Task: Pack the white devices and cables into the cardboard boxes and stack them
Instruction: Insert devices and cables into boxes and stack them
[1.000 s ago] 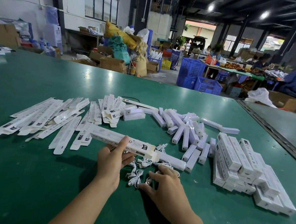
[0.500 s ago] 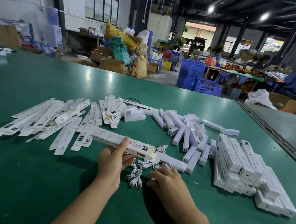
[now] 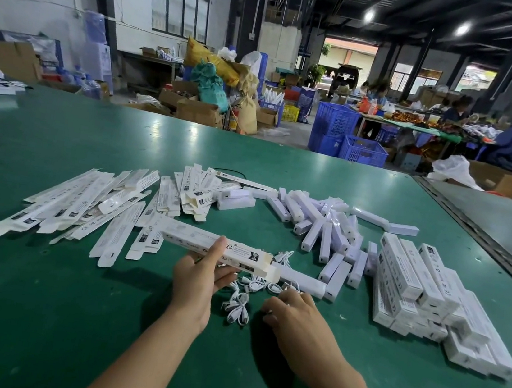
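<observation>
My left hand [image 3: 193, 286] grips a long white cardboard box [image 3: 240, 252], thumb on top, held level just above the green table [image 3: 51, 329]. A white device [image 3: 302, 279] sticks out of the box's open right end. My right hand [image 3: 294, 316] lies knuckles up just below that device, fingers curled down onto the bundled white cables [image 3: 238, 308]; its fingertips are hidden. Flat unfolded boxes [image 3: 83, 207] are spread on the left. Loose white devices [image 3: 325, 222] lie in a heap at the centre. Packed boxes [image 3: 424, 287] are stacked on the right.
A metal seam [image 3: 477, 236] runs along the table's right side, with a second table beyond it. Past the far edge are blue crates [image 3: 346, 137], cardboard cartons, sacks, and people seated at a cluttered bench at the back right.
My right hand has slid a little toward me and right over the cables. The left hand and its box have stayed almost still.
</observation>
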Available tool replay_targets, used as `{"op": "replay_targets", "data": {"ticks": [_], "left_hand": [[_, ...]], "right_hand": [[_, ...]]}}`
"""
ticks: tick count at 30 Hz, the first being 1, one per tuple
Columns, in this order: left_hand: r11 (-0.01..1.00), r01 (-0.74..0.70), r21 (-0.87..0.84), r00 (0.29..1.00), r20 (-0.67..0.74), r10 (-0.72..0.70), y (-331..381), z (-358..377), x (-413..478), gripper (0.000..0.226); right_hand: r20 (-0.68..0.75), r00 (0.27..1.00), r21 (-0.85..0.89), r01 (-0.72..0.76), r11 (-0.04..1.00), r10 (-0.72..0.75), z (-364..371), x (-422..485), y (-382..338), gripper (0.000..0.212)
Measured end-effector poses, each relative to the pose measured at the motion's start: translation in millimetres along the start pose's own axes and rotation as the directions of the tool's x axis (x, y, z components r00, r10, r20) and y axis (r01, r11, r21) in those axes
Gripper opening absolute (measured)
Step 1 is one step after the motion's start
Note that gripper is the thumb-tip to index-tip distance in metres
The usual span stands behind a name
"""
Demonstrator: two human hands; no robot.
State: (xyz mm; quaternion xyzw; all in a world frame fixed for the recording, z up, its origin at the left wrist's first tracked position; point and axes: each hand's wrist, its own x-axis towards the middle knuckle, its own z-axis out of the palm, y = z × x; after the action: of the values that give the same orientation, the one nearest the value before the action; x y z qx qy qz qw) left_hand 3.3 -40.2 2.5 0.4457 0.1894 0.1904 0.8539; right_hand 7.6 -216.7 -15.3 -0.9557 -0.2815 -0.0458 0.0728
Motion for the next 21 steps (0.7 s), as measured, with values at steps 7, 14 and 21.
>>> {"op": "replay_targets", "data": {"ticks": [7, 14, 21], "left_hand": [[1.000, 0.001, 0.011, 1.000, 0.001, -0.001, -2.2, -1.6, 1.6, 0.015], [1.000, 0.001, 0.018, 1.000, -0.003, -0.001, -1.0, -1.4, 0.3, 0.013], [0.999, -0.031, 0.038, 1.000, -0.001, 0.031, -0.7, 1.3, -2.3, 0.010]], "right_hand": [[-0.068, 0.989, 0.106, -0.123, 0.987, 0.131, -5.6, 2.4, -6.8, 0.017], [-0.191, 0.935, 0.420, -0.198, 0.886, 0.300, -9.5, 3.0, -7.7, 0.012], [-0.168, 0.834, 0.871, -0.124, 0.475, 0.526, -24.0, -1.4, -3.9, 0.027]]}}
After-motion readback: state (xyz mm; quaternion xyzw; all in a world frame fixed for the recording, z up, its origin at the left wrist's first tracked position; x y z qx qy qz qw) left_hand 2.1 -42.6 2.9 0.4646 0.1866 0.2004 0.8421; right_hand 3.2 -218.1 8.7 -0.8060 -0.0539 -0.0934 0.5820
